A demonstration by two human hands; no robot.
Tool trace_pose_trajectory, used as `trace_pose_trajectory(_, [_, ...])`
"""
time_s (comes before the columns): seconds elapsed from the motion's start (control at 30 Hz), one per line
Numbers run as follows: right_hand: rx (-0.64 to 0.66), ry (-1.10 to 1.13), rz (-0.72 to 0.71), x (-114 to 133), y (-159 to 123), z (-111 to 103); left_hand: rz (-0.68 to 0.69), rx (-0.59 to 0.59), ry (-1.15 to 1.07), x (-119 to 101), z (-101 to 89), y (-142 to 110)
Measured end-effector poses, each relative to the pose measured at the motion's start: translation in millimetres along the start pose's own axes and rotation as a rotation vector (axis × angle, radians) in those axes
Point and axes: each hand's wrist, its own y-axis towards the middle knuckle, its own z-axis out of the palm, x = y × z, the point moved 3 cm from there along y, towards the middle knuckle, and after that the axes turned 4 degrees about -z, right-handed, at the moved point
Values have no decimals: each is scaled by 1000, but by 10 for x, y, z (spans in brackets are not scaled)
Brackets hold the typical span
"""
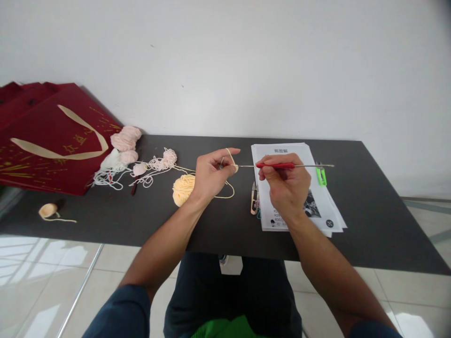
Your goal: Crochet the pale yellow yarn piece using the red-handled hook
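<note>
My right hand (287, 188) is closed around the red grip of a crochet hook (278, 165), its metal shaft lying level and pointing left. The tip reaches a small piece of yellow crochet work (235, 168) pinched between the thumb and fingers of my left hand (213, 173). A strand of yellow yarn (229, 155) loops over my left index finger, which is stretched out to the right. Just left of my left wrist, a ball of yellow yarn (183, 189) rests on the table. How the hook's tip sits in the stitches is too small to tell.
Printed sheets (282, 225) lie under my right hand, with thread snips (254, 199) at their left edge and a green-handled tool (321, 176) at their right. Pink yarn (125, 138), white yarn (111, 162) and dark red bags (52, 136) occupy the left. A small cream crocheted piece (48, 210) lies near the front-left edge.
</note>
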Motion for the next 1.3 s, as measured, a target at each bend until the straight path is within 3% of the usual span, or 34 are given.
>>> trace_pose_trajectory(0.1, [-19,133,68,-60,38,-1,-8,19,-52,-5,16,-2])
trace_pose_trajectory(0.23, [-49,347,262,-172,67,34,14,26,-161,-11,50,-21])
trace_pose_trajectory(0.4, [-88,418,424,-248,27,93,-30,-42,-227,20,72,-33])
trace_pose_trajectory(0.73, [-124,458,431,-200,-22,182,28,-133,-232,36,54,-12])
trace_pose_trajectory(1.1, [-33,444,442,-266,-106,249,-23,-49,-242,14,106,-28])
trace_pose_trajectory(1.3, [-63,397,457,-266,-101,243,-21,-48,-254,59,114,-35])
